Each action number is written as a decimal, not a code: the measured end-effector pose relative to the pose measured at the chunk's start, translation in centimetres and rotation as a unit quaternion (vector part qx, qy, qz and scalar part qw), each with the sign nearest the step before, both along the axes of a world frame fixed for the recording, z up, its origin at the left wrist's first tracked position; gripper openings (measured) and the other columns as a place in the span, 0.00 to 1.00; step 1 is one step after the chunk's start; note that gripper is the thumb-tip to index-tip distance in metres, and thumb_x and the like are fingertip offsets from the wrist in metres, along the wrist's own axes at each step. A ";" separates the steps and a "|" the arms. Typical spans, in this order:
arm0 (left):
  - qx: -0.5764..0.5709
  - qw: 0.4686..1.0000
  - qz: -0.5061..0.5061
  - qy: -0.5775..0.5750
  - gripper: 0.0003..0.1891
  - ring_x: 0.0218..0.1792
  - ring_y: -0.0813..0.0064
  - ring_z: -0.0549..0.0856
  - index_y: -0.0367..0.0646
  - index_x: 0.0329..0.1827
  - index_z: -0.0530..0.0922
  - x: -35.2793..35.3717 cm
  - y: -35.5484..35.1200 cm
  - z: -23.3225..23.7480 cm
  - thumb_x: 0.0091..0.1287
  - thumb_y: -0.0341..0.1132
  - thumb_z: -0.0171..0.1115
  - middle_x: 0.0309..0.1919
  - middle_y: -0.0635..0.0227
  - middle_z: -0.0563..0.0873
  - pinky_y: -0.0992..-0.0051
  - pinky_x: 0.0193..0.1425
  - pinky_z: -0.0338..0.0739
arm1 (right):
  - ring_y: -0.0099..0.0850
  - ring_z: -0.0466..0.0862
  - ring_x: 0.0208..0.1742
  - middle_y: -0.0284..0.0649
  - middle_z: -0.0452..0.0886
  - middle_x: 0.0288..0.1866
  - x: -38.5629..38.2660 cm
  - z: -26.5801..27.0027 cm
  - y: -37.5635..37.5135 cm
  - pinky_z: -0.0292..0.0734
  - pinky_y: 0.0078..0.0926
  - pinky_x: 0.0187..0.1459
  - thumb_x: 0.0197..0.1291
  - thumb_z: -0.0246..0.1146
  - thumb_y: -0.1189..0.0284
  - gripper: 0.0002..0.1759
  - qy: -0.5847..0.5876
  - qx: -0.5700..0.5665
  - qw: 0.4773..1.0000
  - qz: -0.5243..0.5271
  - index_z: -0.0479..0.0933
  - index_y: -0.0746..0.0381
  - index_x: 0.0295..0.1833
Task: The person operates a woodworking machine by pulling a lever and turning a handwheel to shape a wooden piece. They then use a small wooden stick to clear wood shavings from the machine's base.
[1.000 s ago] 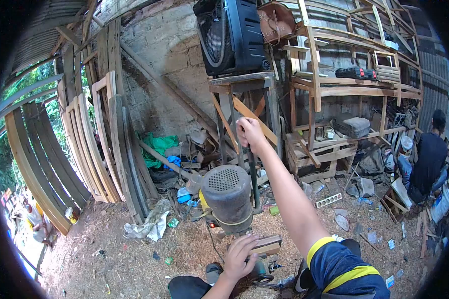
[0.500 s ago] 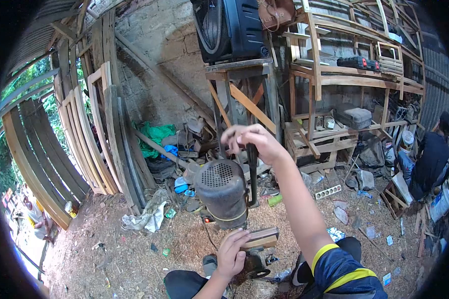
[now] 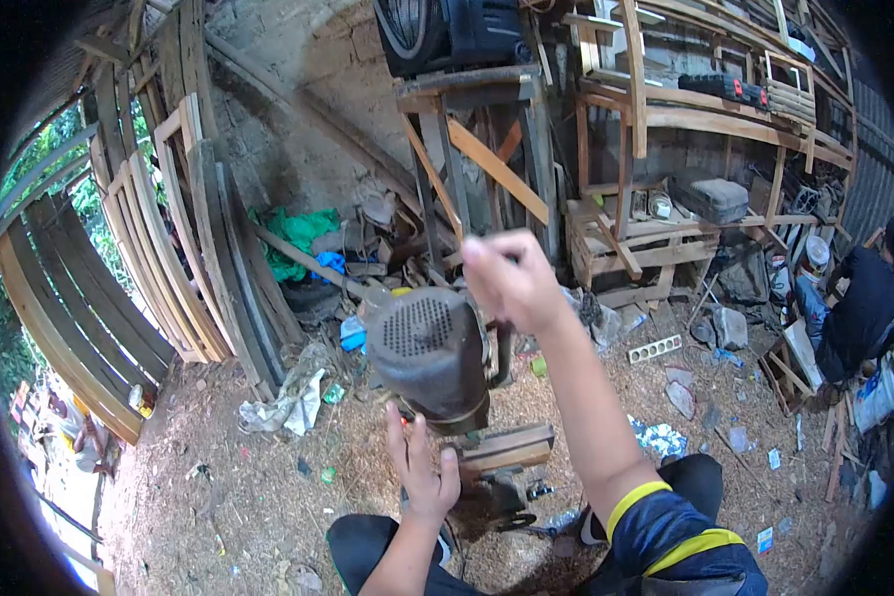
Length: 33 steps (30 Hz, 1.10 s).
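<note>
A dark upright machine with a vented round motor housing (image 3: 422, 353) stands before me. My right hand (image 3: 515, 283), slightly blurred, is closed around the upper part of the dark lever (image 3: 502, 358) on the machine's right side. Most of the lever's top is hidden by the hand. My left hand (image 3: 423, 472) is open beside the machine's lower left, fingers raised close to the base of the motor and a small red light. It holds nothing. A wooden block (image 3: 509, 449) lies under the motor on the machine's vise, to the right of my left hand.
Wood shavings and litter cover the ground. A white power strip (image 3: 656, 349) lies to the right. Planks and frames (image 3: 159, 258) lean at left. A wooden stand (image 3: 467, 94) bears a large black speaker (image 3: 447, 35). Another person (image 3: 854, 308) crouches at far right.
My left hand has left the wooden block and moved up and left, its fingers now apart. My right hand stays at the lever and looks closer. The view has tilted down slightly.
</note>
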<state>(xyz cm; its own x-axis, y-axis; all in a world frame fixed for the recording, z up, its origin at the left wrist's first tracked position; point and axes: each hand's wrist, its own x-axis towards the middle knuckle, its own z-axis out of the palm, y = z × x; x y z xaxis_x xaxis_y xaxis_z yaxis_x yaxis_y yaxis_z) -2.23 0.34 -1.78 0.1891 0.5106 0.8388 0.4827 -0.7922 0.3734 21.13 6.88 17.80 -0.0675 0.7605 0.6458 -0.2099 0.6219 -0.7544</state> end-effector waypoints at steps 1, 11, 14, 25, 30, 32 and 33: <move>-0.009 1.000 -0.002 0.002 0.33 0.83 0.35 0.59 0.35 0.83 0.63 0.1 0.2 -0.1 0.77 0.38 0.57 0.84 0.33 0.55 0.46 0.85 0.54 | 0.15 0.65 0.16 0.24 0.67 0.14 0.1 0.8 0.5 0.55 0.23 0.19 0.80 0.63 0.58 0.31 0.009 -0.038 0.999 0.001 0.69 0.58 0.19; -0.042 0.999 -0.028 0.003 0.36 0.83 0.32 0.58 0.28 0.83 0.59 0.9 0.6 -1.1 0.78 0.40 0.56 0.82 0.29 0.57 0.42 0.86 0.51 | 0.12 0.68 0.28 0.24 0.73 0.21 -0.6 -1.6 -3.9 0.62 0.23 0.29 0.73 0.68 0.68 0.21 -0.035 0.049 0.998 -0.036 0.79 0.69 0.27; -0.041 0.999 -0.029 0.017 0.36 0.84 0.32 0.56 0.27 0.84 0.57 1.0 0.9 -1.0 0.80 0.42 0.53 0.83 0.29 0.54 0.43 0.86 0.49 | 0.13 0.69 0.28 0.24 0.75 0.22 -0.3 -1.8 -2.6 0.62 0.24 0.27 0.74 0.69 0.67 0.19 -0.015 0.025 0.999 -0.019 0.82 0.70 0.31; -0.054 0.997 -0.027 0.045 0.38 0.86 0.32 0.49 0.28 0.86 0.50 0.9 1.1 -1.8 0.83 0.46 0.48 0.85 0.29 0.46 0.45 0.86 0.47 | 0.19 0.72 0.27 0.31 0.76 0.23 -1.0 -2.7 -3.7 0.66 0.27 0.29 0.77 0.65 0.67 0.21 0.006 0.059 0.996 -0.060 0.78 0.69 0.30; -0.015 0.999 -0.018 0.036 0.34 0.84 0.30 0.55 0.27 0.84 0.58 0.9 1.7 -2.8 0.80 0.37 0.49 0.83 0.28 0.55 0.41 0.86 0.48 | 0.24 0.68 0.18 0.34 0.70 0.17 -1.6 -3.8 -4.3 0.57 0.27 0.21 0.77 0.63 0.59 0.30 -0.015 0.200 0.971 -0.131 0.69 0.67 0.22; -0.003 0.999 -0.011 0.045 0.32 0.84 0.29 0.56 0.28 0.84 0.59 0.5 2.0 -2.7 0.81 0.36 0.46 0.82 0.29 0.57 0.42 0.86 0.49 | 0.24 0.68 0.18 0.34 0.70 0.17 -1.6 -4.0 -4.2 0.57 0.27 0.21 0.77 0.63 0.59 0.31 -0.009 0.209 0.969 -0.130 0.69 0.67 0.22; -0.004 0.999 -0.009 0.044 0.31 0.83 0.29 0.57 0.28 0.83 0.61 0.3 2.1 -2.7 0.80 0.34 0.46 0.82 0.29 0.59 0.42 0.86 0.49 | 0.24 0.68 0.17 0.34 0.70 0.17 -1.7 -4.1 -4.3 0.58 0.26 0.21 0.77 0.63 0.59 0.31 -0.006 0.211 0.969 -0.130 0.69 0.67 0.22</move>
